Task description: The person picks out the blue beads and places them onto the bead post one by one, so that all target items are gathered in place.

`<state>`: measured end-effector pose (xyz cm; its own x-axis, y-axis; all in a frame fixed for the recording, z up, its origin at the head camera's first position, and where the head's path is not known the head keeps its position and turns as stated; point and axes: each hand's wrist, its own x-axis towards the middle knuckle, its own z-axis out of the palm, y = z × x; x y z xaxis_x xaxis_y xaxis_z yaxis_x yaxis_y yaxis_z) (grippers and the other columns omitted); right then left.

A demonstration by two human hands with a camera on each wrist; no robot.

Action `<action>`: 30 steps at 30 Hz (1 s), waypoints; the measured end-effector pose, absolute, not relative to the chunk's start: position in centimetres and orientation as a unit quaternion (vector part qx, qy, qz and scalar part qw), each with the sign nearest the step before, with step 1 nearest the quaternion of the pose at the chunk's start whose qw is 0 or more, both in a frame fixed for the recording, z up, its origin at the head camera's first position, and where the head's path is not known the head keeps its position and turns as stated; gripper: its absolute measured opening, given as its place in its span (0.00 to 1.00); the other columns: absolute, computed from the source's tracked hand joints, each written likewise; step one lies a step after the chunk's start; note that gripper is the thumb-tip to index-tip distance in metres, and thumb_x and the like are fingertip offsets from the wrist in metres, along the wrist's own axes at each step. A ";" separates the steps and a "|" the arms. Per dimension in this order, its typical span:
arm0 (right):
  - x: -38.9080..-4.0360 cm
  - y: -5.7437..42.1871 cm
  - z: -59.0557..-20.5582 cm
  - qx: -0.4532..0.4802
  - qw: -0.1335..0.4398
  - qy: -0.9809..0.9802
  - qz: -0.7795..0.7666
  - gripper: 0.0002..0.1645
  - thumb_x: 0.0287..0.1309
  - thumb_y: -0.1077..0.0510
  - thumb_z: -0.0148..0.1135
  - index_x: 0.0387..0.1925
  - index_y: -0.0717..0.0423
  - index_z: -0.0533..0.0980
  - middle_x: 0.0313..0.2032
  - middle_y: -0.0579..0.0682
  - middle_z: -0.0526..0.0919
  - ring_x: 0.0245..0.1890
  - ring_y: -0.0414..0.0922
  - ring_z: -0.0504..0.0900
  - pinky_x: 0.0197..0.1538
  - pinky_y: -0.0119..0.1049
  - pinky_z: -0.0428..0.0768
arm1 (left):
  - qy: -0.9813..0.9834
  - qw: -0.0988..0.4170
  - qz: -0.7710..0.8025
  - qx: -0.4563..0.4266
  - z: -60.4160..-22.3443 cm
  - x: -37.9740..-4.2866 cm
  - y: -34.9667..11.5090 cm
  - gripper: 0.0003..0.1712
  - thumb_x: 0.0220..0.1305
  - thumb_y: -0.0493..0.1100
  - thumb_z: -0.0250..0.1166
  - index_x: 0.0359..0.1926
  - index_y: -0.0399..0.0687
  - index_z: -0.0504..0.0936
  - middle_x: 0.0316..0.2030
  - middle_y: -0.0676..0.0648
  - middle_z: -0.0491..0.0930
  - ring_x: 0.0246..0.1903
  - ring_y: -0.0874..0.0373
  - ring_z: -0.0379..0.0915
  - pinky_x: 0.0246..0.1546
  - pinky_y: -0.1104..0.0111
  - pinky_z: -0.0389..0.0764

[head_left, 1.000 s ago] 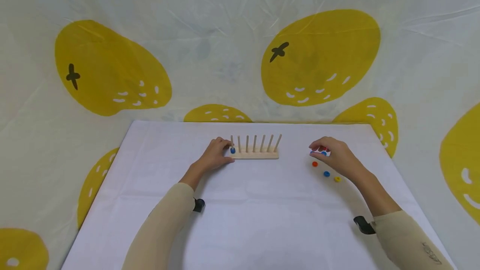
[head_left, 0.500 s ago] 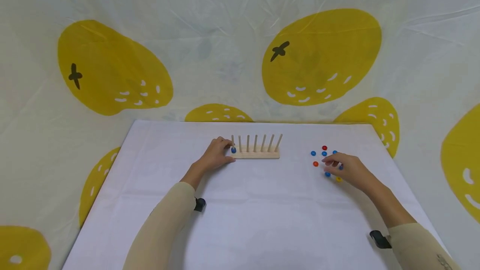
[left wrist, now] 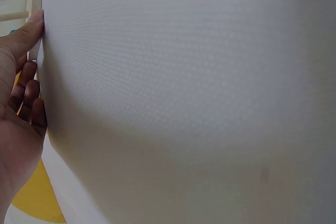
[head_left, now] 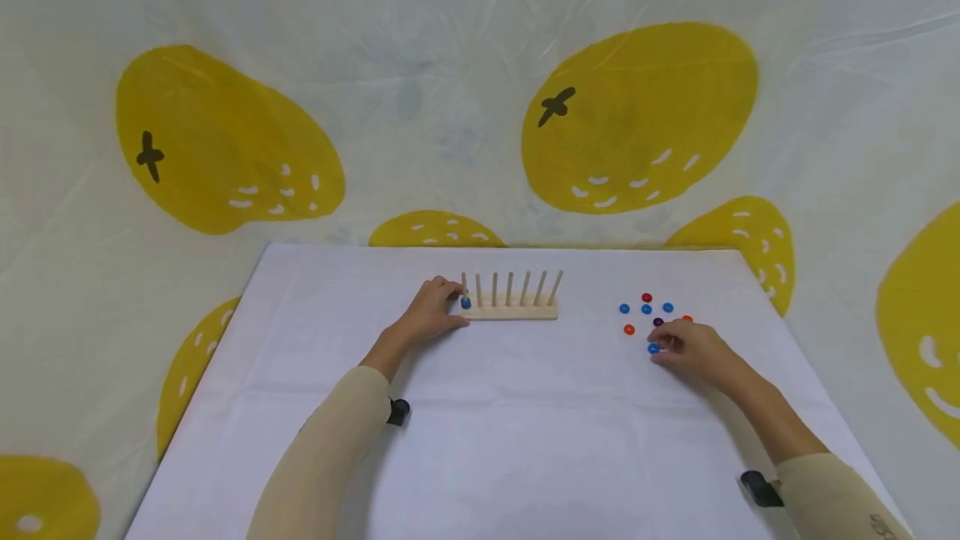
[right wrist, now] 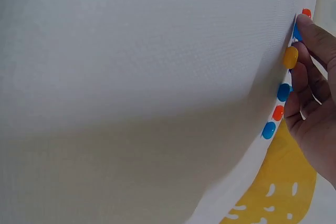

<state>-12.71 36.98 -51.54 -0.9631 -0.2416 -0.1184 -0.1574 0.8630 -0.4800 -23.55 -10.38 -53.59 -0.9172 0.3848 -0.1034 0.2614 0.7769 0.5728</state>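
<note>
My left hand (head_left: 431,309) grips the left end of a wooden peg board (head_left: 517,313), thumb at the front edge and fingers behind. Several upright pegs stand in a row on it, and a dark blue bead (head_left: 466,303) sits low on the leftmost peg. On the right, my right hand (head_left: 701,351) pinches a blue bead (head_left: 653,348) between thumb and fingertips at the table. The right wrist view shows this blue bead (right wrist: 297,33) by the thumb tip and a yellow bead (right wrist: 291,57) beside the fingers. From the head view, the hand hides the yellow bead.
Around the right hand lie loose beads: a red bead (head_left: 647,297), a purple bead (head_left: 658,322), an orange bead (head_left: 629,329), another orange bead (head_left: 687,319) and several blue ones. A white cloth (head_left: 525,423) covers the table; a fruit-patterned sheet (head_left: 435,107) hangs behind.
My right hand has come down and toward me from the far beads, its fingertips now at the near blue bead. The left hand and peg board stay in place.
</note>
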 end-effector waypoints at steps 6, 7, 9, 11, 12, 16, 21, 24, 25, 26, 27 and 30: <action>-12.9 36.8 -51.9 -0.104 0.086 0.964 -0.228 0.15 0.58 0.56 0.76 0.46 0.53 0.85 0.35 0.43 0.82 0.38 0.44 0.76 0.40 0.28 0.79 | 0.935 0.109 0.291 0.171 -53.6 -23.5 -10.4 0.36 0.58 0.50 0.79 0.65 0.45 0.79 0.57 0.44 0.76 0.60 0.49 0.69 0.68 0.57 0.72; -12.9 36.8 -51.9 -0.104 0.086 0.965 -0.227 0.14 0.58 0.56 0.76 0.46 0.53 0.85 0.34 0.42 0.82 0.38 0.43 0.76 0.40 0.28 0.79 | 0.935 0.109 0.291 0.171 -53.6 -23.5 -10.4 0.36 0.58 0.50 0.79 0.65 0.45 0.79 0.57 0.44 0.76 0.60 0.49 0.69 0.68 0.57 0.72; -12.9 36.8 -51.9 -0.104 0.086 0.965 -0.225 0.14 0.58 0.56 0.76 0.45 0.53 0.85 0.33 0.42 0.81 0.38 0.43 0.76 0.40 0.28 0.78 | 0.936 0.109 0.288 0.171 -53.6 -23.5 -10.5 0.36 0.58 0.50 0.79 0.65 0.46 0.79 0.57 0.44 0.76 0.60 0.50 0.69 0.68 0.57 0.72; -12.9 36.8 -51.9 -0.105 0.087 0.965 -0.226 0.13 0.58 0.56 0.76 0.45 0.53 0.84 0.33 0.42 0.81 0.37 0.43 0.76 0.39 0.28 0.78 | 0.936 0.109 0.287 0.170 -53.6 -23.5 -10.5 0.36 0.58 0.50 0.79 0.65 0.46 0.78 0.57 0.45 0.76 0.59 0.50 0.69 0.67 0.57 0.72; -12.9 36.8 -51.8 -0.106 0.086 0.965 -0.226 0.13 0.58 0.56 0.76 0.44 0.53 0.84 0.33 0.42 0.81 0.37 0.43 0.76 0.39 0.28 0.78 | 0.937 0.109 0.286 0.169 -53.6 -23.5 -10.5 0.36 0.58 0.51 0.79 0.65 0.46 0.78 0.57 0.45 0.76 0.59 0.50 0.69 0.67 0.57 0.72; -13.0 36.8 -51.9 -0.106 0.083 0.964 -0.228 0.12 0.58 0.56 0.76 0.43 0.53 0.84 0.32 0.42 0.81 0.37 0.43 0.76 0.39 0.29 0.78 | 0.937 0.109 0.289 0.167 -53.5 -23.4 -10.4 0.36 0.58 0.51 0.79 0.65 0.46 0.79 0.57 0.45 0.76 0.60 0.50 0.69 0.68 0.57 0.72; -13.0 36.7 -51.4 -0.111 0.072 0.963 -0.233 0.12 0.58 0.56 0.76 0.43 0.52 0.84 0.32 0.42 0.80 0.36 0.43 0.75 0.38 0.28 0.77 | 0.937 0.108 0.288 0.167 -53.5 -23.4 -10.3 0.36 0.58 0.50 0.79 0.65 0.47 0.79 0.58 0.45 0.76 0.60 0.50 0.69 0.68 0.58 0.72; -13.0 36.4 -50.7 -0.115 0.065 0.962 -0.237 0.12 0.58 0.57 0.76 0.43 0.52 0.84 0.32 0.42 0.80 0.36 0.43 0.74 0.37 0.27 0.77 | 0.938 0.107 0.285 0.167 -53.6 -23.4 -10.3 0.36 0.58 0.50 0.79 0.65 0.47 0.79 0.58 0.45 0.76 0.60 0.51 0.69 0.68 0.58 0.72; -13.1 36.2 -50.4 -0.117 0.063 0.962 -0.239 0.12 0.59 0.57 0.75 0.44 0.52 0.84 0.33 0.42 0.80 0.36 0.43 0.74 0.36 0.28 0.77 | 0.938 0.108 0.284 0.167 -53.6 -23.4 -10.3 0.36 0.58 0.50 0.79 0.65 0.47 0.79 0.58 0.45 0.76 0.60 0.51 0.69 0.68 0.58 0.72; -13.2 36.0 -50.2 -0.120 0.061 0.961 -0.241 0.11 0.59 0.58 0.75 0.44 0.53 0.84 0.33 0.42 0.81 0.37 0.43 0.75 0.36 0.28 0.77 | 0.938 0.108 0.284 0.167 -53.6 -23.4 -10.3 0.36 0.58 0.50 0.79 0.65 0.47 0.79 0.58 0.45 0.76 0.60 0.50 0.69 0.68 0.58 0.72; -13.2 35.8 -49.9 -0.124 0.056 0.960 -0.243 0.11 0.59 0.58 0.75 0.44 0.53 0.84 0.34 0.42 0.82 0.37 0.43 0.75 0.36 0.28 0.78 | 0.938 0.108 0.286 0.167 -53.5 -23.4 -10.3 0.36 0.58 0.50 0.79 0.65 0.46 0.79 0.58 0.45 0.76 0.60 0.50 0.69 0.68 0.58 0.72; -13.4 35.3 -49.1 -0.135 0.046 0.958 -0.249 0.12 0.59 0.60 0.75 0.45 0.54 0.84 0.36 0.43 0.84 0.38 0.43 0.78 0.38 0.27 0.80 | 0.937 0.107 0.286 0.168 -53.5 -23.5 -10.4 0.36 0.58 0.50 0.79 0.65 0.46 0.78 0.58 0.45 0.76 0.60 0.50 0.69 0.68 0.57 0.72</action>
<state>-13.44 35.27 -49.10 -0.9591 -0.2822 -0.0202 -0.2368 0.8396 -0.4889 -23.48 -10.39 -53.51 -0.9210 0.3753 -0.1044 0.2530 0.7800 0.5724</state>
